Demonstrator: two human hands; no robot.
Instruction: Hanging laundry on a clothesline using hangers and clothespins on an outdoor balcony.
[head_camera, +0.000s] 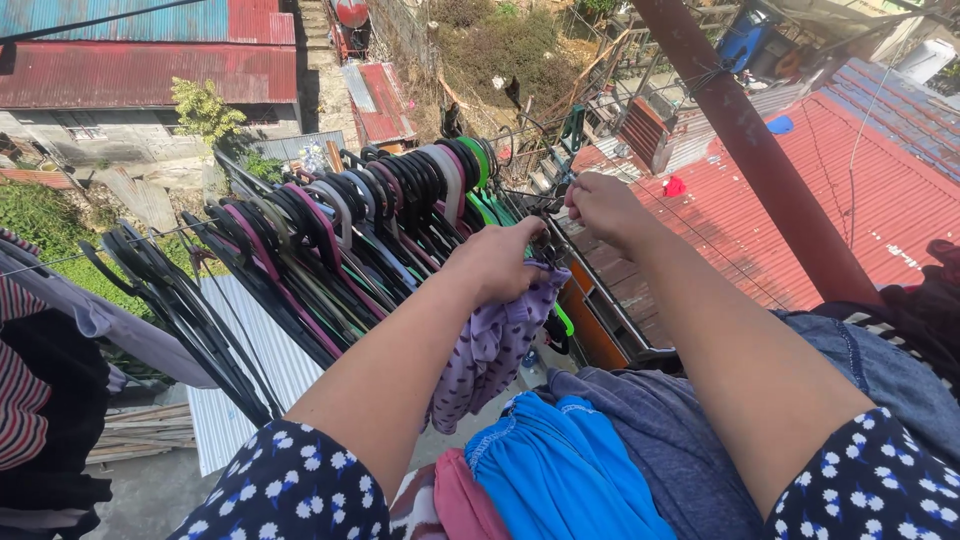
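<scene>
Lilac cloth with small dark marks, a light garment (492, 345), hangs bunched from the person's left hand (500, 262), whose fingers are clenched around its top edge. It droops straight down below those fingers, over a heap of other clothes: a bright blue piece (560, 475), a grey-blue one (665, 430) beside it and a pink one (462, 500) at the near end.

Just past the left fingertips, and touching nothing I can make out for certain, the right hand (600, 208) is closed in a pinch at the thin wire line (640, 205); what sits between finger and thumb is too small to tell (a peg or only the wire).

To the far side of the left fingers a dense row of empty plastic hangers (330, 240) crowds the line, mostly black, with some pink, white and green ones among them. Striped dark laundry (30, 400) hangs well away from both hands at the outer edge.

A rust-brown metal pole (760, 160) slants up beyond the right fingers. Far below them lie red corrugated roofs (140, 72). No packages or signs show near the fingers.
</scene>
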